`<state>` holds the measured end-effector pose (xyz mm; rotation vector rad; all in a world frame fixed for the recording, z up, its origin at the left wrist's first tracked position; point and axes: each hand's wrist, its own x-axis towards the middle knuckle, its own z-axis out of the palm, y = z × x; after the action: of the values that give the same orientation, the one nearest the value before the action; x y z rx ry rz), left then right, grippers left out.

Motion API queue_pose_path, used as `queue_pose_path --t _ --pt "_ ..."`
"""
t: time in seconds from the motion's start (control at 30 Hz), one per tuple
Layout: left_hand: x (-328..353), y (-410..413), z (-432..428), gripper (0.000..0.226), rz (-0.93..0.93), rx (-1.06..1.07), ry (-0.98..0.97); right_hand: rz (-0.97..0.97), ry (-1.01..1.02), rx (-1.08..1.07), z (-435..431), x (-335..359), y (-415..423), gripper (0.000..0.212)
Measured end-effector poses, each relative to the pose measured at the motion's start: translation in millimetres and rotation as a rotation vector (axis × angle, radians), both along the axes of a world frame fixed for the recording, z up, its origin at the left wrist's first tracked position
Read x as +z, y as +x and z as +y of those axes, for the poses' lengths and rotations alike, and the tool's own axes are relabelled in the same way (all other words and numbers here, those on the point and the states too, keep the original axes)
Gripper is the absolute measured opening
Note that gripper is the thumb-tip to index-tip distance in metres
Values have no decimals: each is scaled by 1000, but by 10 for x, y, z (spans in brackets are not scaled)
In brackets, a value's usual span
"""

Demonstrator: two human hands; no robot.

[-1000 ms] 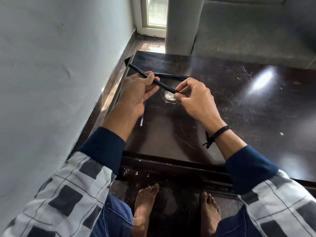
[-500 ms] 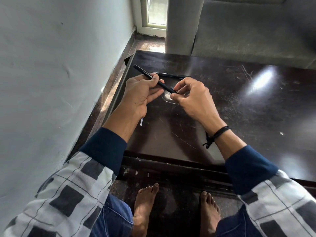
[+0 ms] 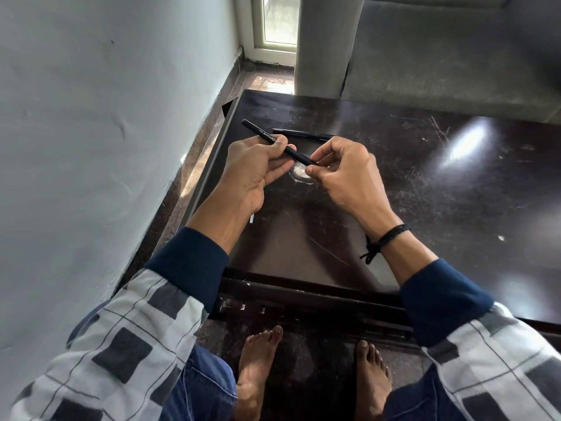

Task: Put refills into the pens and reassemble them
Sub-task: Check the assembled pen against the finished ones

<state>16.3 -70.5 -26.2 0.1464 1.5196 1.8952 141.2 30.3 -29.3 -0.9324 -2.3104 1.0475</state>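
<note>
Hands work above the table (image 3: pixel 425 208): left hand (image 3: pixel 258 168) clamps the pen (image 3: pixel 277 144) mid-barrel, right hand (image 3: pixel 343 171) pinches its near end. Best to keep the barrel steady and twist the tip straight, not crooked. Another pen (image 3: pixel 303 134) lies beyond.

both forearms reach forward from rolled-back dark blue cuffs under checked sleeves, converging toward the middle; the left hand (image 3: pixel 258 168) is turned palm partly up, fingers curled, thumb pressed down against the index finger in a pinch on a black pen (image 3: pixel 277 143); the right hand (image 3: pixel 349 174) is seen from the back, knuckles raised, thumb and index tips closed together at the pen's near end; the two hands sit close, fingertips almost touching; a black cord band circles the right wrist; both bare feet show below.
</note>
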Motion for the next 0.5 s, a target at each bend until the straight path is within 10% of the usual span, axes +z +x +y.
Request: queue_pose_path --t 0.5 --pt "-67 179 27 5 9 83 -27 -45 76 -6 -2 -29 20 10"
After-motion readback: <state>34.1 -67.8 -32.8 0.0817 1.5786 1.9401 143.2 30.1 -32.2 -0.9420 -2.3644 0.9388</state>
